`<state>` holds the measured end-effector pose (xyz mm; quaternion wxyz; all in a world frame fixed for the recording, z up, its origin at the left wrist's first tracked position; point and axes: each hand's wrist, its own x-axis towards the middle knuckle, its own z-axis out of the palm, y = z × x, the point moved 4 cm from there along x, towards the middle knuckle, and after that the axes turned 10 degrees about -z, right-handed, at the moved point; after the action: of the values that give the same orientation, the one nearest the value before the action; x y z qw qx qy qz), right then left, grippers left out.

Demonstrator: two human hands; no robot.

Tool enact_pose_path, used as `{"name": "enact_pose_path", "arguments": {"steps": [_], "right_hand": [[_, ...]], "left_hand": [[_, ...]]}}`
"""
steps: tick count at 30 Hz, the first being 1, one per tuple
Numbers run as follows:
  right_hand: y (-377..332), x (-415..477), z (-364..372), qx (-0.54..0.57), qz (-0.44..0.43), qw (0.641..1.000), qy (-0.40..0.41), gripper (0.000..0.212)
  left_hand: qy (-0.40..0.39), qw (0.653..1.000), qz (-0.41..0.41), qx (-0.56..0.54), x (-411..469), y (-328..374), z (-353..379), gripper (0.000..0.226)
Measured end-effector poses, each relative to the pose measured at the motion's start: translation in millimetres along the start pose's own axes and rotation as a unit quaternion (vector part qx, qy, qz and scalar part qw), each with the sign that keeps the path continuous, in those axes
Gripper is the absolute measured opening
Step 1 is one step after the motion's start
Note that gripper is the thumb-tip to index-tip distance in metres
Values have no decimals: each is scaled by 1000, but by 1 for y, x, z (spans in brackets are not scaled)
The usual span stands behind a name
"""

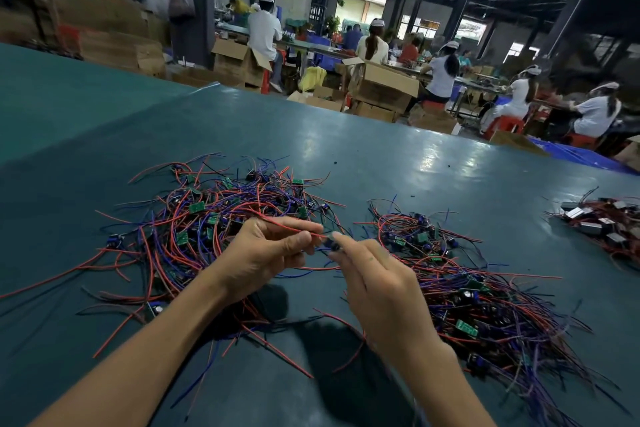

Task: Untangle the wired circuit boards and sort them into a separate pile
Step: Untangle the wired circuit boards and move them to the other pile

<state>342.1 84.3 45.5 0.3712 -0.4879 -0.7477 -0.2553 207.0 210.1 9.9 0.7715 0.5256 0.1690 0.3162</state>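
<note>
A tangled heap of small green circuit boards with red, blue and black wires (pixel 207 218) lies on the teal table, left of centre. A second pile of wired boards (pixel 467 288) spreads to the right. My left hand (pixel 266 256) pinches a red wire (pixel 294 228) that runs back into the left heap. My right hand (pixel 374 288) grips a small dark wired board (pixel 331 245) between thumb and forefinger. Both hands meet above the gap between the two piles.
A third cluster of grey boxed parts with wires (pixel 602 225) sits at the far right of the teal table (pixel 381 156). Beyond the table's far edge are cardboard boxes (pixel 381 87) and seated people at other benches.
</note>
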Motion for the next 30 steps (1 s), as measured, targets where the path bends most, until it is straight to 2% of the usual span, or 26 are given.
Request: {"name": "enact_pose_path", "arguments": {"steps": [2, 3, 4, 5, 6, 7, 8, 9, 10, 12, 13, 15, 18, 21, 23, 24, 27, 30], "right_hand": [[11, 5, -20, 22, 19, 1000, -12, 23], [21, 8, -34, 23, 34, 999, -20, 21], [34, 9, -48, 20, 52, 998, -29, 19], [49, 9, -63, 17, 71, 997, -40, 19], [66, 8, -77, 16, 93, 994, -52, 21], [82, 4, -90, 12, 121, 990, -65, 23], [98, -1, -100, 4, 152, 985, -82, 24], [113, -8, -107, -10, 182, 978, -103, 25], [124, -16, -109, -28, 207, 970, -122, 26], [138, -34, -106, -65, 241, 957, -150, 25], [141, -44, -102, -74, 254, 951, -159, 24], [141, -60, -91, -77, 275, 943, -170, 23], [136, -63, -80, -89, 278, 945, -145, 28], [112, -39, -71, -106, 261, 959, -9, 33], [84, -13, -59, -86, 217, 969, 83, 27], [71, 0, -49, -69, 186, 975, 102, 26], [42, 26, -4, -40, 98, 992, 66, 25], [25, 16, 39, -45, 40, 998, 19, 24]], "left_hand": [[-4, 999, 21, -31, 2, 4, -4, 45], [23, 998, 43, -29, 3, 7, -9, 37], [84, 994, 73, 6, 3, 12, -18, 26], [177, 975, 105, 78, 2, 18, -28, 17], [289, 931, 135, 175, -3, 23, -40, 14], [388, 864, 156, 279, -8, 26, -50, 14], [449, 797, 165, 369, -13, 29, -60, 16], [469, 752, 152, 437, -15, 29, -68, 18], [465, 733, 113, 484, -13, 27, -76, 22], [448, 713, 13, 539, -7, 19, -86, 34], [450, 699, -10, 556, -6, 16, -86, 38], [470, 664, -9, 581, -8, 14, -80, 41], [513, 587, -27, 626, -15, 16, -74, 45], [515, 560, -85, 644, -17, 15, -79, 47], [504, 551, -116, 655, -15, 12, -81, 46], [502, 548, -117, 659, -15, 12, -81, 43], [498, 549, -104, 663, -16, 15, -82, 37], [500, 572, -62, 648, -19, 19, -80, 29]]}}
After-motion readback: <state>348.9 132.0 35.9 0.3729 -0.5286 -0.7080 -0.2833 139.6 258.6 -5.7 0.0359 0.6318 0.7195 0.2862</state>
